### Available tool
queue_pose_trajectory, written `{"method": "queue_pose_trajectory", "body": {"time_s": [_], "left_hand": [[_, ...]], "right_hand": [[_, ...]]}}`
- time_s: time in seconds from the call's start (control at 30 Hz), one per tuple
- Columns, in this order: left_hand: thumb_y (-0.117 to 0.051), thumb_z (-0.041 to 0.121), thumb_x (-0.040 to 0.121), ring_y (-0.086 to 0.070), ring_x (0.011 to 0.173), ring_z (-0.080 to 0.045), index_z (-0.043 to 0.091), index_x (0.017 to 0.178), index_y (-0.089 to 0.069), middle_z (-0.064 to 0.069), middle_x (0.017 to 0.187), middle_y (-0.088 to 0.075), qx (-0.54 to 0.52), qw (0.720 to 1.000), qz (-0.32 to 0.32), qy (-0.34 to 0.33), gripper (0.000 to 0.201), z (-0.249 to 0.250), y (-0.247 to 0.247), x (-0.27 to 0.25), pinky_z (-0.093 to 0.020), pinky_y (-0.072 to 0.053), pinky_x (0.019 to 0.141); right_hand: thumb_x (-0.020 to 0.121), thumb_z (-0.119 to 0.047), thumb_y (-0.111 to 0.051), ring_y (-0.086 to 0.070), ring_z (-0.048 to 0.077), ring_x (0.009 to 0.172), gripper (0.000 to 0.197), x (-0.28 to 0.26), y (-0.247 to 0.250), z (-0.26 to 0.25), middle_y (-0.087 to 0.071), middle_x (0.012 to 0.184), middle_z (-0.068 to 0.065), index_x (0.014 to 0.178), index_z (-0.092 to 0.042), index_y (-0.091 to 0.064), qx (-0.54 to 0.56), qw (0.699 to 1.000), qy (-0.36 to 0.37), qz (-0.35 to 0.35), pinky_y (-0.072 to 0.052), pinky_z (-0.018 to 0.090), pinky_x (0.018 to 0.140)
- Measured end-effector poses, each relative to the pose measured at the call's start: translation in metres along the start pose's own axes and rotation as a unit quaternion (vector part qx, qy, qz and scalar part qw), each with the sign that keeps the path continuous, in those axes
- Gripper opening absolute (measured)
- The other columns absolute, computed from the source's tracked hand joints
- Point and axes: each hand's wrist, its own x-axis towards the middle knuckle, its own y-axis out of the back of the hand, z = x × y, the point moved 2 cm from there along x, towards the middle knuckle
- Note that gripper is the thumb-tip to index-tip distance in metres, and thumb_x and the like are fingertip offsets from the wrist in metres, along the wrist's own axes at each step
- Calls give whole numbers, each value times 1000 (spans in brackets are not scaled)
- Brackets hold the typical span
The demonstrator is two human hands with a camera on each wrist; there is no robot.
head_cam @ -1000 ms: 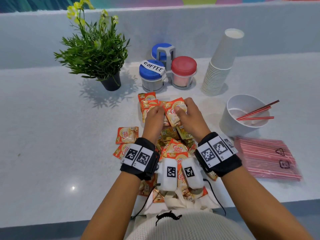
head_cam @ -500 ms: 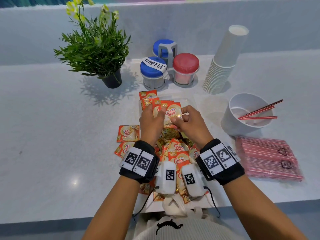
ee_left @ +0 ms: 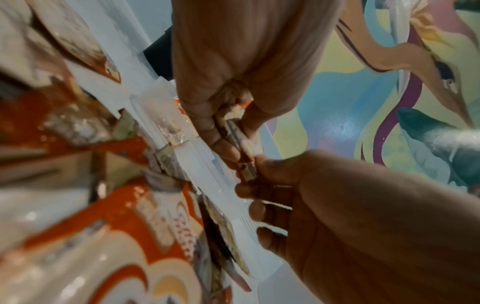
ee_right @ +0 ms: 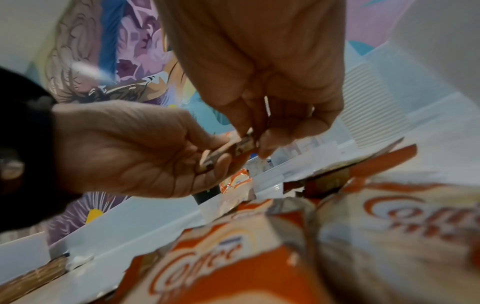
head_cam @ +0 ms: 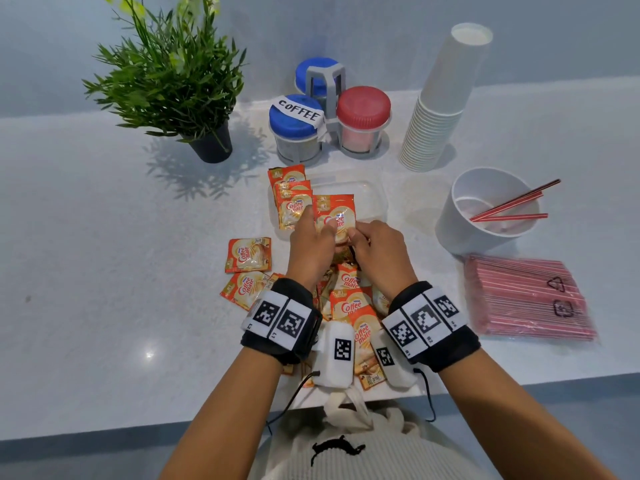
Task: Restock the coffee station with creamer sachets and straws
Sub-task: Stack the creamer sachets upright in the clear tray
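Both hands pinch a small stack of orange creamer sachets [head_cam: 337,213] by its lower edge, upright over the near left part of a clear plastic tray [head_cam: 375,202]. My left hand [head_cam: 322,226] grips the stack's left side and my right hand [head_cam: 356,233] its right side. In the wrist views the fingertips of the left hand [ee_left: 228,131] and the right hand [ee_right: 259,133] close on the sachet edges [ee_right: 233,150]. Several sachets [head_cam: 291,199] stand in the tray's left end. A loose sachet pile [head_cam: 349,299] lies under my wrists. A straw pack [head_cam: 526,299] lies at the right.
A white bowl [head_cam: 460,233] holding a few red straws [head_cam: 512,206] sits right of the tray. Behind stand a paper cup stack [head_cam: 436,109], lidded jars [head_cam: 298,129] labelled COFFEE and a potted plant [head_cam: 173,81]. Two sachets [head_cam: 247,254] lie left of the pile.
The held sachets have gone from tilted to upright between both hands, beside the ones in the tray. The hands stay close together over the tray's near edge.
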Motion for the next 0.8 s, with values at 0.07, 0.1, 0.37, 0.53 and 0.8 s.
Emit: {"method": "queue_pose_trajectory", "body": {"time_s": [0.07,0.1,0.37,0.53,0.8], "left_hand": [[-46,13,95,-60,109,-26,9,128,-48,-10,121,-61,4,1000,7,7,33,-3,5,2,-46,-52,92],[-46,13,95,-61,107,-25,10,127,-49,-9,121,-61,7,1000,10,9,31,-6,8,3,-43,-54,89],[-43,15,98,-61,73,-8,11,123,-49,-6,110,-60,1,1000,7,12,26,-15,16,3,-23,-54,63],[-43,18,98,-63,75,-12,11,126,-47,-5,114,-59,12,1000,16,17,29,-17,19,3,-34,-56,72],[-43,18,98,-63,82,-13,14,131,-46,-7,121,-60,-13,999,21,24,33,-11,26,8,-19,-52,58]], "right_hand": [[93,-19,-51,-45,12,67,23,1,2,6,-51,69,-6,75,-12,-63,9,998,8,-63,-27,22,55],[89,-23,-57,-48,12,74,17,1,3,8,-53,77,-4,87,-10,-67,-5,994,7,-109,-32,20,59],[70,-35,-77,-47,15,82,31,-2,-8,20,-49,80,-6,74,-20,-51,-104,975,-32,-196,-38,31,72],[82,-13,-66,-45,5,64,22,3,-2,21,-48,66,-11,67,-15,-50,33,989,-39,-141,-35,18,60],[83,-14,-66,-55,12,63,8,25,45,5,-61,68,3,78,-13,-59,130,990,34,-43,-41,21,60]]}}
